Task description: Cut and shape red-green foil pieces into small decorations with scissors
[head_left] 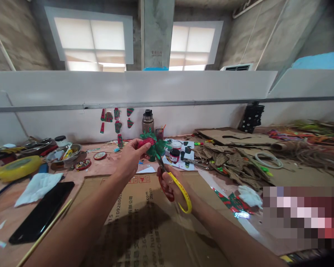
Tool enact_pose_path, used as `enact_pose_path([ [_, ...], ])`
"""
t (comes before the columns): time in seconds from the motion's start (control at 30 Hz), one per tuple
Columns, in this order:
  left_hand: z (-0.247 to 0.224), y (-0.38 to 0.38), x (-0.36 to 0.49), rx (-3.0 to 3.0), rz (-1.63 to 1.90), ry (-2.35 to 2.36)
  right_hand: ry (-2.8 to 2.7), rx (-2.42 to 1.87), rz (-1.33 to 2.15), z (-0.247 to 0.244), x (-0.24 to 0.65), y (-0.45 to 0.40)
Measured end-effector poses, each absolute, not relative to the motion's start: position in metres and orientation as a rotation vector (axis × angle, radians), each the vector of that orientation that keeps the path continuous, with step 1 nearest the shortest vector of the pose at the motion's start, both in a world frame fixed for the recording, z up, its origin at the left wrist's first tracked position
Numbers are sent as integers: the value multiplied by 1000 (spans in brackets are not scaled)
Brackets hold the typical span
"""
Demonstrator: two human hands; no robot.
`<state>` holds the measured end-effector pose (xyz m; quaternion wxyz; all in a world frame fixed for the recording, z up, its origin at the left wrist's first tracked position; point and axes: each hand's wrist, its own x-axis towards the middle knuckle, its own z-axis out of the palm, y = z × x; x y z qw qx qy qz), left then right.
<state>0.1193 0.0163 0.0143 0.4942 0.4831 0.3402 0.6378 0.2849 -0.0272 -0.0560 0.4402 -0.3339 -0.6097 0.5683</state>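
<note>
My left hand pinches a glossy red and green cutout with jagged leafy edges, raised above the cardboard. My right hand is closed around a pair of scissors with a yellow handle loop and a reddish one. The blades point up and away, meeting the lower edge of the green part. Whether they are closed on it I cannot tell. Below both hands lies a flat brown cardboard sheet printed with text.
Behind the hands stand a bottle and a small paint jar. Left lie a black phone, a white tissue and a yellow tape roll. Cut cardboard pieces and red-green scraps lie right. Similar red-green pieces hang on the white partition.
</note>
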Motion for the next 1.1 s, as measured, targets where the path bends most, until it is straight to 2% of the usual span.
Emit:
enact_pose_path([
  [0.63,8,8,131,1133,1526,804,-1485,-770,1239,-58,287,-25],
  [1.1,8,7,133,1063,1516,790,-1437,-848,1284,-52,286,-27],
])
